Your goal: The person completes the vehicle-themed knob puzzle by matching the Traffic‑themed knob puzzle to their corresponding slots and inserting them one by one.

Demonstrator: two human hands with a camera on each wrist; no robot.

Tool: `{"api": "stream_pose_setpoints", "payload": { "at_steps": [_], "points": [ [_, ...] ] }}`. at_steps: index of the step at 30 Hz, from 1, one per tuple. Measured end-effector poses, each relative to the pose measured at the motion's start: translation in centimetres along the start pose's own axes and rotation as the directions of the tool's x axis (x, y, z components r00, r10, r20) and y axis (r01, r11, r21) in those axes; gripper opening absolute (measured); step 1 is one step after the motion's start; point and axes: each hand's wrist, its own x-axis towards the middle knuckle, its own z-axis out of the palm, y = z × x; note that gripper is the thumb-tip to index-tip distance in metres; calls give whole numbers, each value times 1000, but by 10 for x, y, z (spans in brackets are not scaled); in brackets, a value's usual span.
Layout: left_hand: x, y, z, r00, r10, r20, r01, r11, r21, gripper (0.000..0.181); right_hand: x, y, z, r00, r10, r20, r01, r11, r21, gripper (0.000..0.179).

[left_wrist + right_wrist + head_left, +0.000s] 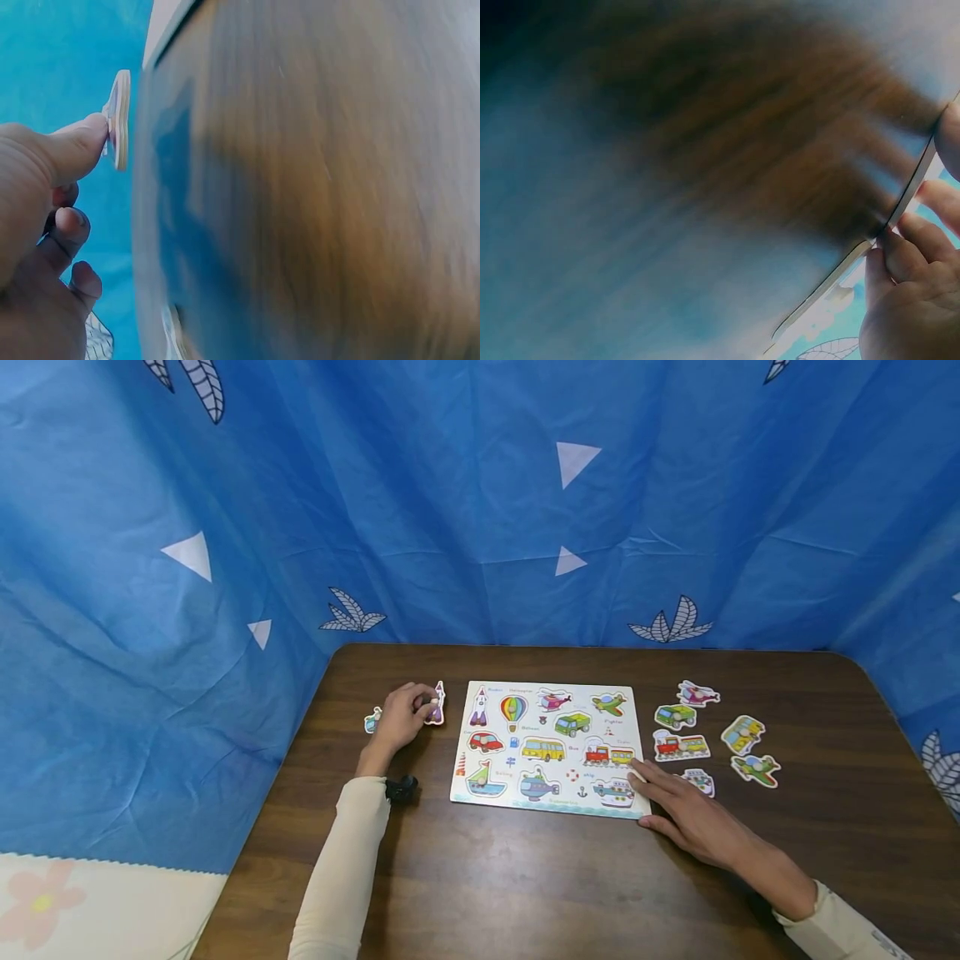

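My left hand (pixel 405 714) pinches a rocket puzzle piece (pixel 439 702) by its knob, left of the puzzle board (pixel 510 787). In the left wrist view the rocket piece (pixel 122 124) is seen edge-on between thumb and finger, raised off the table. Behind the left hand lies a small blue piece (pixel 371 721), partly hidden. My right hand (pixel 693 818) rests on the board's lower right edge with its fingers extended. In the right wrist view its fingers (pixel 909 251) touch the board's rim. Pictures of vehicles cover the board, a rocket among them at the upper left.
Right of the board lie a helicopter piece (pixel 697 694), a truck piece (pixel 675 717), a train piece (pixel 681 746), a bus piece (pixel 743 735), a plane piece (pixel 756 769) and a ship piece (pixel 701 781). A blue curtain (pixel 480 510) hangs behind the brown table (pixel 525 893).
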Motion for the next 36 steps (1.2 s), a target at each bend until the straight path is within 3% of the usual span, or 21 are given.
{"api": "stream_pose_setpoints", "payload": {
  "at_steps": [9,25,36],
  "points": [
    [8,17,11,1000,24,19,-24,1000,3,11,0,-1,0,1000,11,2,-11,1000,-5,61],
    [12,34,36,993,33,115,-33,999,-5,11,-1,-1,2,1000,12,1,-12,1000,-10,61],
    [13,42,47,988,-10,156,11,1000,-7,11,-1,-1,2,1000,19,7,-19,1000,4,60]
  ]
}}
